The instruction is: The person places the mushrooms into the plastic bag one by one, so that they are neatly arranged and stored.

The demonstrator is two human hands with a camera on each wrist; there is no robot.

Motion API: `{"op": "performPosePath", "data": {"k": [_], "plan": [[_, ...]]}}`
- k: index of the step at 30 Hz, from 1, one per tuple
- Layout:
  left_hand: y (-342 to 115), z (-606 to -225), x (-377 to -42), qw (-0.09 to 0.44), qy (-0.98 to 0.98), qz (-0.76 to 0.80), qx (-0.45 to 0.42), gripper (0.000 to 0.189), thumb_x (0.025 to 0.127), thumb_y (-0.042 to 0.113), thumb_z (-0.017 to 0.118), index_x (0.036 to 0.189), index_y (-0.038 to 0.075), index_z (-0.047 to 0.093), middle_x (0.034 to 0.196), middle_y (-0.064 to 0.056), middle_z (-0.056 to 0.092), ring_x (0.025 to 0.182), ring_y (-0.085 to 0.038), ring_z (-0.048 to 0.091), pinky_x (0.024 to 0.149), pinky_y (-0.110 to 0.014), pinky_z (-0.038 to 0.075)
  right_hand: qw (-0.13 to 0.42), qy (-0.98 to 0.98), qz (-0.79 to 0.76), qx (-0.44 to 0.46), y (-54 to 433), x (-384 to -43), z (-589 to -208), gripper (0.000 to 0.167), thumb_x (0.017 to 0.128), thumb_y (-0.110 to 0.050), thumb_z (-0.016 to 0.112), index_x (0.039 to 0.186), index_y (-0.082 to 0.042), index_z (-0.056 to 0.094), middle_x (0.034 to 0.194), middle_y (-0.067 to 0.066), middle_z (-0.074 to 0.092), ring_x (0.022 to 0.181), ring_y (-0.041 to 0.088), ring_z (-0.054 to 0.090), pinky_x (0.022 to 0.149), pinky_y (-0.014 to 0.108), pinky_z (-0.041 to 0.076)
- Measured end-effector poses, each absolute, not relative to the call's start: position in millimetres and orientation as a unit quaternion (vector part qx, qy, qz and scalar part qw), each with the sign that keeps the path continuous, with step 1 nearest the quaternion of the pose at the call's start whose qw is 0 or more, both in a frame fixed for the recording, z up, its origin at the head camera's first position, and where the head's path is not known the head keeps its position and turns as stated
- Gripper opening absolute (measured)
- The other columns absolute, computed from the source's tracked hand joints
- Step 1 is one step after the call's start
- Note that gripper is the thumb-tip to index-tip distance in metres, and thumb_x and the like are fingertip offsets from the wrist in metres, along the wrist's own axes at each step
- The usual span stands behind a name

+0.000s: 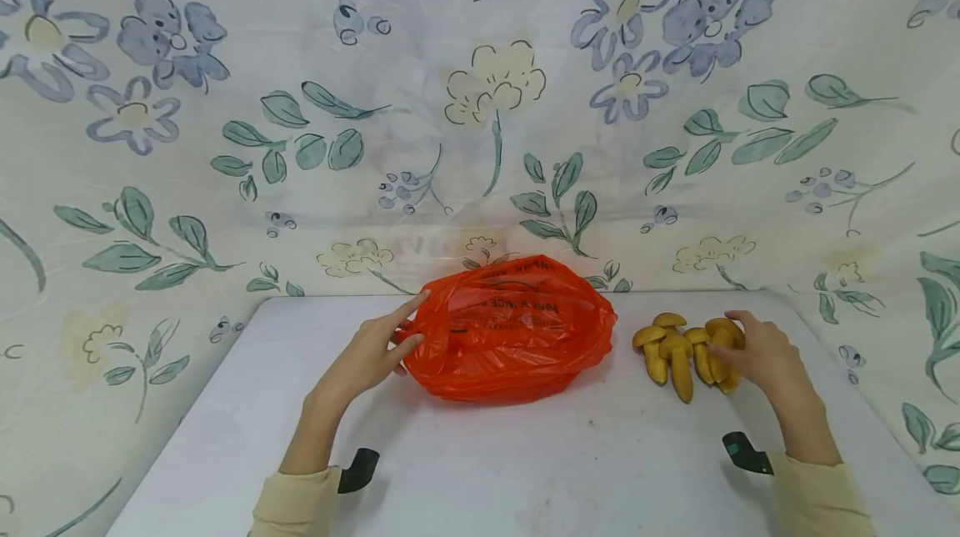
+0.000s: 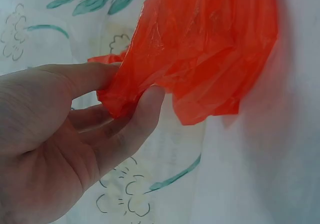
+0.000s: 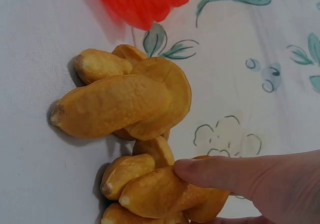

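A thin red plastic bag (image 1: 510, 337) with dark printing lies puffed out at the middle of the white table. My left hand (image 1: 375, 345) holds its left edge; in the left wrist view the crumpled film (image 2: 150, 54) passes between thumb and fingers. Right of the bag sits a group of yellow-brown mushrooms (image 1: 678, 353) with thick stems. At the group's right end, my right hand (image 1: 768, 349) grips a mushroom (image 1: 723, 330). The right wrist view shows the thumb (image 3: 200, 171) on that mushroom's side, with the other fingers mostly hidden behind it.
The white table (image 1: 525, 470) ends at the back against a hanging cloth (image 1: 420, 145) printed with flowers and leaves. Dark wrist-worn devices (image 1: 360, 470) stick out inward from both beige sleeves (image 1: 821, 495). A gap of bare tabletop separates bag and mushrooms.
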State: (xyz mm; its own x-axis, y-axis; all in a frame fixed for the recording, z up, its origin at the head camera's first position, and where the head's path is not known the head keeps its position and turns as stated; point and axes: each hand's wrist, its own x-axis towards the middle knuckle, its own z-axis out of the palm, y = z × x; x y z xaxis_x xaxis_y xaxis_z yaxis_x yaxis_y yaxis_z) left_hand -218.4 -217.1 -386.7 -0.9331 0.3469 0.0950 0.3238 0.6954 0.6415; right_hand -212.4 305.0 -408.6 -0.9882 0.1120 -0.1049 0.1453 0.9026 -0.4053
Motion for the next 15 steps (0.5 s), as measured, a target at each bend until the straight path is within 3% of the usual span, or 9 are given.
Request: {"op": "performPosePath", "data": {"k": [15], "plan": [[-218.5, -390.3, -215.8, 0.012, 0.919, 0.347, 0.187, 0.067, 0.096, 0.011, 0.061, 0.154, 0.025, 0.032, 0.116, -0.019, 0.066, 0.066, -0.014, 0.063, 0.061, -0.023, 0.057, 0.022, 0.974, -0.218, 0.066, 300.3, -211.0, -412.3, 0.064, 0.091, -0.023, 0.068, 0.139, 0.007, 0.038, 0.123, 0.042, 0.046, 0.105, 0.053, 0.049, 0.084, 0.064, 0.049]]}}
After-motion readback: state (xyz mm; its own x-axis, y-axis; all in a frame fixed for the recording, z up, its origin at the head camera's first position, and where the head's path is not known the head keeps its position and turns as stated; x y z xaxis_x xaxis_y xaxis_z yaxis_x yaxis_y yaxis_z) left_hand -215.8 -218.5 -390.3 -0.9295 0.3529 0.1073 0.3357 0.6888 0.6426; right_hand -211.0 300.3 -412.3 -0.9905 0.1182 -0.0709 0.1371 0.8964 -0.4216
